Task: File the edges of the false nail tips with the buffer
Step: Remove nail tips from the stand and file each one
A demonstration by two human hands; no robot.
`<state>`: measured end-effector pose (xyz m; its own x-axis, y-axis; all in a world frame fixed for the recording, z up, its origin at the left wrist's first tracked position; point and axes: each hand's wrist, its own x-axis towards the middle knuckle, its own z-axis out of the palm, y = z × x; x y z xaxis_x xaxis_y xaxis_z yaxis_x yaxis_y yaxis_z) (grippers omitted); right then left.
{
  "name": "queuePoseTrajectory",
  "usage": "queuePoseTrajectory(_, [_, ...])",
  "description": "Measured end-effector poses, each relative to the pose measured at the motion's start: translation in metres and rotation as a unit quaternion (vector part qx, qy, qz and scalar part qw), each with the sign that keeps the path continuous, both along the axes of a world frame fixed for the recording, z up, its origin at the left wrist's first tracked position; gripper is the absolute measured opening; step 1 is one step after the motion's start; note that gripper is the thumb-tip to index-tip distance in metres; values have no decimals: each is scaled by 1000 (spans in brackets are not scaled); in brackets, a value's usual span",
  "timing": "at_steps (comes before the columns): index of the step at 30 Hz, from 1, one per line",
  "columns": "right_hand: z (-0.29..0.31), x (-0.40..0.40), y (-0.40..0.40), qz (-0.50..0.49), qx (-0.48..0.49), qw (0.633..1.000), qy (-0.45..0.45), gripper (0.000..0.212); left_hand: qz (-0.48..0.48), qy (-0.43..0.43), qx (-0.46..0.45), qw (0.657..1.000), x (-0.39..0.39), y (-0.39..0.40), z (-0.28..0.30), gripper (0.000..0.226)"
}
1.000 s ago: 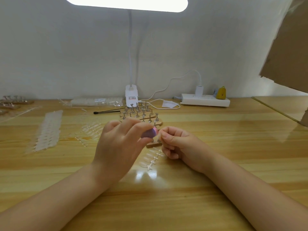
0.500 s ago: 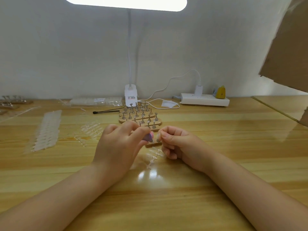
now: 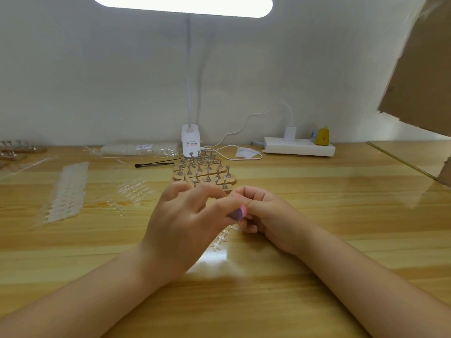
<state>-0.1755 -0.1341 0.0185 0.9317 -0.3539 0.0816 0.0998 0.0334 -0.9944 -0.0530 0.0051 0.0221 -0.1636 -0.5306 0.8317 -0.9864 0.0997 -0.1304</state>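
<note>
My left hand (image 3: 185,223) pinches a small purple and pink buffer (image 3: 238,212) between thumb and fingers at the table's middle. The buffer's end touches the curled fingers of my right hand (image 3: 263,211), which pinch something too small to make out, hidden by the fingertips. A clear strip of false nail tips (image 3: 223,236) lies on the wooden table (image 3: 317,240) just under both hands. Behind the hands stand wooden nail stands (image 3: 205,173) with several metal pegs.
More clear nail tips (image 3: 67,191) lie in rows at the left, with loose ones (image 3: 134,189) nearer the middle. A black-tipped tool (image 3: 156,164), a lamp base (image 3: 191,143), a white power strip (image 3: 299,147) and a plastic bag (image 3: 139,150) line the back.
My left hand has slid the buffer down and toward me along the right hand's fingertips, and its fingers have spread. The right hand has stayed in place.
</note>
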Motion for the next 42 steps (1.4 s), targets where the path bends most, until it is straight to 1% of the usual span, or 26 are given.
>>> queuePoseTrajectory(1, [1, -1, -1, 5, 0, 1000, 2, 17, 11, 6, 17, 1000, 0, 0, -1, 15])
queuePoseTrajectory(4, [3, -3, -4, 16, 34, 999, -13, 10, 71, 68, 60, 993, 12, 3, -1, 26])
queuePoseTrajectory(5, [2, -3, -4, 16, 37, 999, -18, 10, 74, 89, 55, 992, 15, 3, -1, 27])
queuePoseTrajectory(7, [0, -2, -4, 12, 22, 999, -26, 11, 37, 121, 31, 992, 14, 1, -1, 27])
queuePoseTrajectory(9, [-1, -1, -3, 12, 9, 999, -34, 10, 5, 126, 36, 991, 8, -1, -3, 25])
queuePoseTrajectory(12, [0, -2, -3, 13, 15, 999, -36, 9, 33, 111, 63, 991, 9, 0, -6, 29])
queuePoseTrajectory(13, [0, -2, -3, 12, 14, 999, -36, 9, 39, 117, 56, 991, 10, 1, -6, 30])
queuePoseTrajectory(15, [0, -1, -2, 5, -3, 999, -32, 11, 17, 142, 20, 990, 11, 1, -3, 27])
queuePoseTrajectory(17, [0, -1, 0, 1, -17, 999, -28, 13, -5, 140, 7, 990, 7, 0, -1, 24])
queuePoseTrajectory(18, [0, 0, 0, 0, -19, 999, -28, 13, -3, 130, 19, 991, 6, -1, -2, 24])
queuePoseTrajectory(21, [1, -1, 1, -9, -1, 1000, -30, 13, 62, 126, 61, 988, 5, 1, -4, 30])
queuePoseTrajectory(22, [1, -1, 1, -12, -2, 999, -29, 14, 69, 139, 55, 986, 6, 1, -4, 30])
queuePoseTrajectory(24, [-1, 1, 2, -22, -19, 999, -28, 12, 42, 169, 25, 984, 4, 1, -1, 29])
queuePoseTrajectory(26, [-2, 1, 3, -28, -30, 999, -26, 9, 19, 158, 22, 987, 0, 0, -1, 27])
queuePoseTrajectory(29, [0, -1, 2, -27, -12, 999, -30, 11, 52, 137, 61, 987, 1, 1, -4, 23])
queuePoseTrajectory(30, [0, -1, 2, -29, -7, 999, -30, 12, 61, 138, 57, 987, 3, 1, -4, 22])
queuePoseTrajectory(32, [-1, 1, 3, -36, -16, 999, -28, 10, 43, 135, 20, 990, 6, 2, -2, 24])
queuePoseTrajectory(34, [-2, 2, 3, -40, -30, 999, -22, 11, 22, 102, 4, 995, 4, 2, -1, 24])
queuePoseTrajectory(37, [-1, 1, 2, -24, -13, 999, -18, 10, 67, 46, 37, 996, 6, 2, -3, 19])
queuePoseTrajectory(39, [1, -1, 0, -13, 15, 1000, -20, 10, 103, 46, 32, 993, 12, 3, -3, 19])
queuePoseTrajectory(41, [1, 0, 1, -13, 8, 1000, -16, 11, 84, 33, 1, 996, 14, 3, -1, 19])
queuePoseTrajectory(42, [0, 0, 2, -13, -6, 1000, -11, 11, 62, 8, -15, 998, 12, 2, -1, 18])
